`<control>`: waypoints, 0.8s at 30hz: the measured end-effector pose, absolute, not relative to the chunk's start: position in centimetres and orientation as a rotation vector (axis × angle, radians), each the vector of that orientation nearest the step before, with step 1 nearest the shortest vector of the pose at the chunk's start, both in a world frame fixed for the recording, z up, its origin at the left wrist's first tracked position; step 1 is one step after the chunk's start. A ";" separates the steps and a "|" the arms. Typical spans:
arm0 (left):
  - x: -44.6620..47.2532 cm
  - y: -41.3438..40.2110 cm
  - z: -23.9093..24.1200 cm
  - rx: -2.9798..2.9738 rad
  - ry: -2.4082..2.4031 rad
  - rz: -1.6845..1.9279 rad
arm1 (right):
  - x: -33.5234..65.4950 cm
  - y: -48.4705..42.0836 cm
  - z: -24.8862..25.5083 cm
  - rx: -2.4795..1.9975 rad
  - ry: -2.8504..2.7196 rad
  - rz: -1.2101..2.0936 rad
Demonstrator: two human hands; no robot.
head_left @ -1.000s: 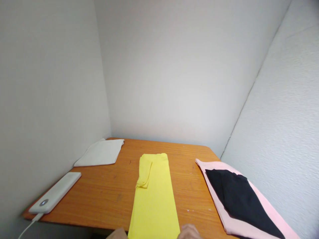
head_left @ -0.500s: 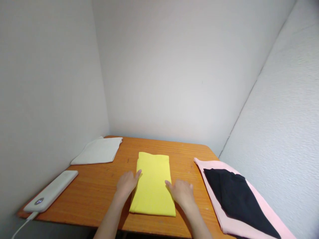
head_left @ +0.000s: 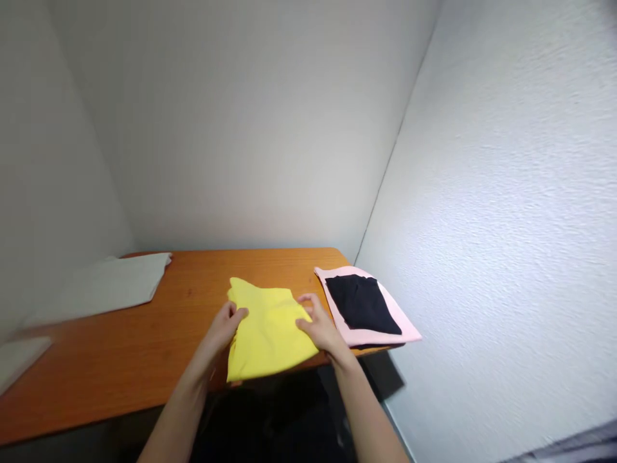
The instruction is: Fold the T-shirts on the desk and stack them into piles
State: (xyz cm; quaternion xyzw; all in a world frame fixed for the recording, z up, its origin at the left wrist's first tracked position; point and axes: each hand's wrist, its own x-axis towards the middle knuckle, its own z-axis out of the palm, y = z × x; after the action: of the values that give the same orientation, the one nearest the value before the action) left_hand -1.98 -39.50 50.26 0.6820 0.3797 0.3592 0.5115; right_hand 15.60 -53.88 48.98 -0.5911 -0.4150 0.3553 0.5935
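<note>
A folded piece of yellow cloth (head_left: 270, 331) is held up over the table's front edge, slightly tilted and rumpled at its upper left corner. My left hand (head_left: 229, 321) grips its left side, thumb on top and fingers curled at the edge. On the right side, my right hand (head_left: 315, 325) pinches the cloth, with the thumb on top; some fingers are hidden beneath it. Right of my right hand lies a folded black cloth (head_left: 361, 305) on top of a folded pink cloth (head_left: 407, 329).
The wooden table (head_left: 120, 360) stands against white walls in a corner. At its left lies a folded white cloth (head_left: 125, 283). Nearer, at the left picture edge, is part of a white power bank (head_left: 19, 360). A dark shape (head_left: 383, 376) shows below the table's right end.
The yellow cloth lay flat on the table with my hands at its sides; now both hands hold it lifted and turned. The view has swung to the right.
</note>
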 end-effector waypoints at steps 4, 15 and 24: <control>5.2 -40.7 55.3 1.624 0.716 1.001 | 21.4 -57.0 55.9 -1.300 -1.055 0.646; 24.6 -48.1 56.9 1.895 0.412 0.885 | 39.1 -67.1 56.5 -1.758 -0.979 0.234; 25.4 -47.0 44.6 1.982 0.649 0.681 | 38.9 -63.9 47.7 -2.291 -1.119 0.142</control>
State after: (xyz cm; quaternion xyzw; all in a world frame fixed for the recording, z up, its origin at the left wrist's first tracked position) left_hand 25.41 -46.96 44.58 0.8039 0.2633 0.2763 0.4561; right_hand 38.88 -63.90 47.65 -0.8587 -0.4195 0.0533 0.2896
